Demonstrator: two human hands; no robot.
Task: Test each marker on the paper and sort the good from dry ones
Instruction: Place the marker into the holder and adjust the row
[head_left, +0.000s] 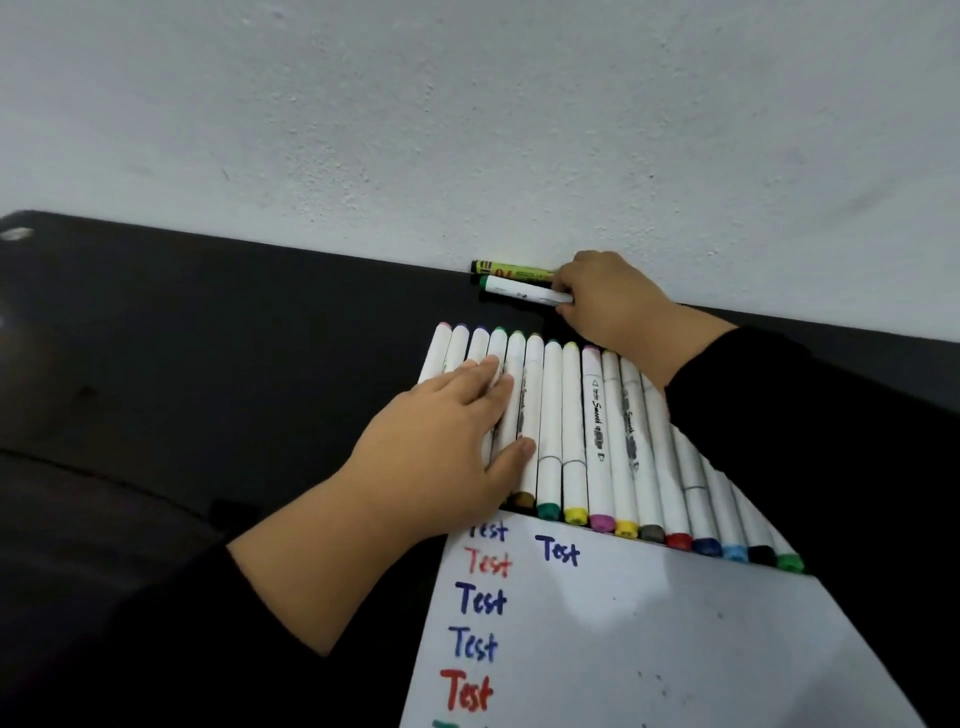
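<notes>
My left hand (447, 441) lies flat, fingers straight, pressing on the left part of the row of white markers (576, 431) that sit side by side on the black tabletop (208, 338). The row runs out to the right of that hand and passes under my right forearm; its coloured caps line up along the top edge of the paper (649, 634), which lies just below my left hand and carries "Test" written several times in blue and red.

My right hand (613, 301) reaches beyond the row, up against the white wall (467, 130). Its fingers curl round one end of a white marker with a green cap (519, 289), which lies crosswise. Just past that marker, touching the wall, lies a yellow-green marker (511, 269), its right end hidden behind my fingers, so I cannot tell whether I touch it.
</notes>
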